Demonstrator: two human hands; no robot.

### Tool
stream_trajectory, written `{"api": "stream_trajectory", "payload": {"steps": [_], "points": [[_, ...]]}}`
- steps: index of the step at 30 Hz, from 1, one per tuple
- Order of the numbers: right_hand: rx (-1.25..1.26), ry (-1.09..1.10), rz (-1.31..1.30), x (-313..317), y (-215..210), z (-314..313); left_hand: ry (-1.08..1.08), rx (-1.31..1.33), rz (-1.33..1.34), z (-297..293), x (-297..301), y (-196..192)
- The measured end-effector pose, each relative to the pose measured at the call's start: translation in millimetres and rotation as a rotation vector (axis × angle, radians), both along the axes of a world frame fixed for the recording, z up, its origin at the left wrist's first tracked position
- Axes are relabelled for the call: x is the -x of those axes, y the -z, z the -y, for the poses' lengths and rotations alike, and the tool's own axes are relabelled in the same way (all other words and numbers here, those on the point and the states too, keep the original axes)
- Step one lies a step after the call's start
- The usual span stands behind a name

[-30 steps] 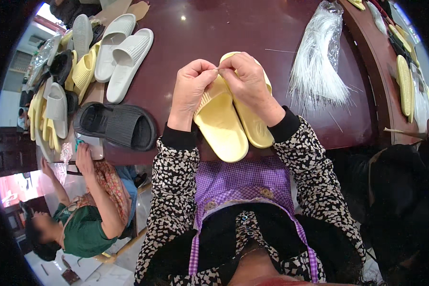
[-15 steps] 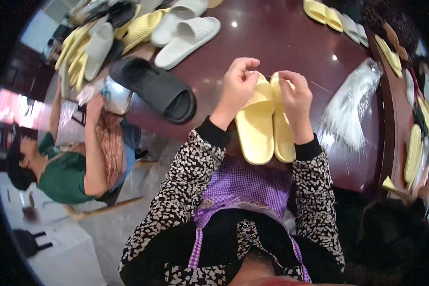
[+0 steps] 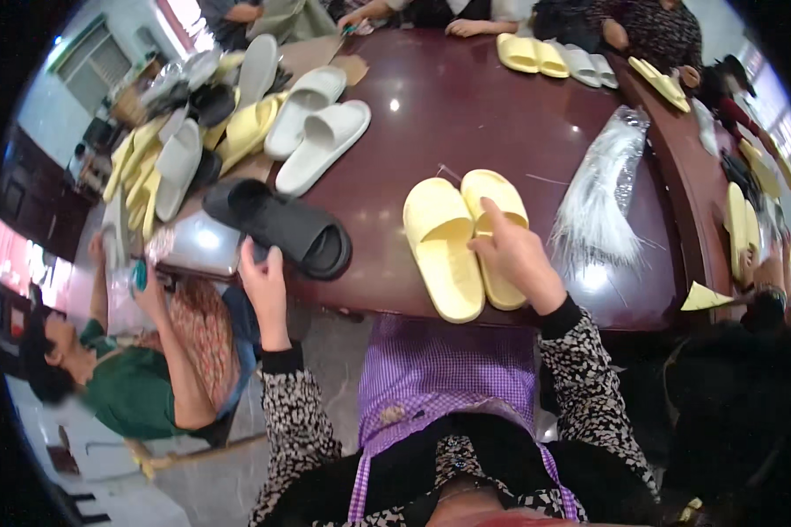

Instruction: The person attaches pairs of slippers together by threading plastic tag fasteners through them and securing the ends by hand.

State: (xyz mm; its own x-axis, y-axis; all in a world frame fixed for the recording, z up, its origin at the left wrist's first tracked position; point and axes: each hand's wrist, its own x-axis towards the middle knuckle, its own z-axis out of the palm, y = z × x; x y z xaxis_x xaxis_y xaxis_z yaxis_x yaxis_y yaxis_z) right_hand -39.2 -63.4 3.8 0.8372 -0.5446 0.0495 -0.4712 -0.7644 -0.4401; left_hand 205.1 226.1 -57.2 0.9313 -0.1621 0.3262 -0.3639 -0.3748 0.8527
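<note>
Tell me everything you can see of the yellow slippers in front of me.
The pale yellow slippers lie side by side, soles down, on the dark red table, near its edge. Each has one broad strap and an open heel facing you; they look like moulded foam. A thin strand shows by their toe ends. Your right hand touches the right slipper, partly covering it.

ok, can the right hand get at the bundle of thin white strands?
Probably yes: the right hand is at yellow backless slippers; only glossy dark-red tabletop appears between it and the bundle.
</note>
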Motion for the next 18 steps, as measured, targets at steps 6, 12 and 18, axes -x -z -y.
{"api": "stream_trajectory", "payload": {"steps": [6,12,18], "points": [[0.095,-0.057,0.109,-1.8,38.2,4.6,0.127,-0.319,0.243,14.6,47.6,6.6],[-0.359,0.127,0.571,15.8,34.0,26.9,0.04,-0.38,0.1,20.0,55.7,-1.2],[0.677,0.395,0.07,109.2,-32.9,180.9,-0.015,-0.17,0.139,-19.5,30.5,30.1]]}}
